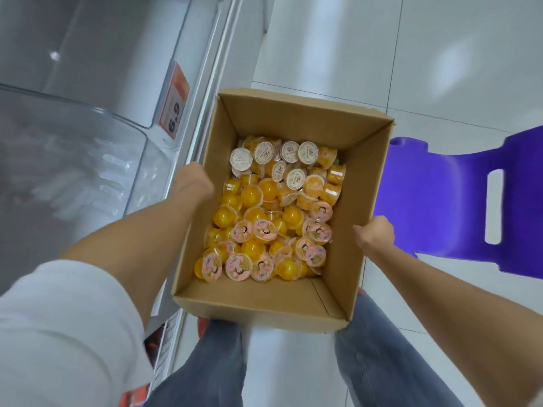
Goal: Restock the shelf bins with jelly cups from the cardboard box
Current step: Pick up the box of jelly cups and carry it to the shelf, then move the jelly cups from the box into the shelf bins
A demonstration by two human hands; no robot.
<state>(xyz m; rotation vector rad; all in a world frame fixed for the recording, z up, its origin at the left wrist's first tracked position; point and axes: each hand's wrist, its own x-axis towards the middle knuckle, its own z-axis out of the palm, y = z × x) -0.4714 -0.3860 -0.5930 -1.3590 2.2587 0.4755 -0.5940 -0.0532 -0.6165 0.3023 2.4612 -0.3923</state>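
— Yellow jelly cups [264,212], loose in a heap, some with pink lids and some with white. They lie on the bottom of the cardboard box [296,116], between the two grips and below both. No cup is in a hand.

— How are the hands set?

— The left hand [192,183] is curled over the rim of the box's left wall, though the wall hides most of its fingers. The right hand [376,233] is clenched on the rim of the right wall, thumb lying toward the inside. Between them they hold the box clear of the floor tiles [323,54], above the person's legs [211,362].

— Which step is that, then?

— Bringing the stock to the shelf, I'd judge. Filling hasn't begun. The clear shelf bin [88,160] stands just outside the left grip, with an orange price tag [176,104] on its front lip.

— And next?

— Both hands are taken, so something has to give. One way is to tip the box toward the left-hand side and pour over the bin's lip. The cups are loose and the top is open, so it should stay level until the rim is over the bin. The other way is to set it down and free a hand for scooping. A purple stool [440,201] sits just beyond the right grip.
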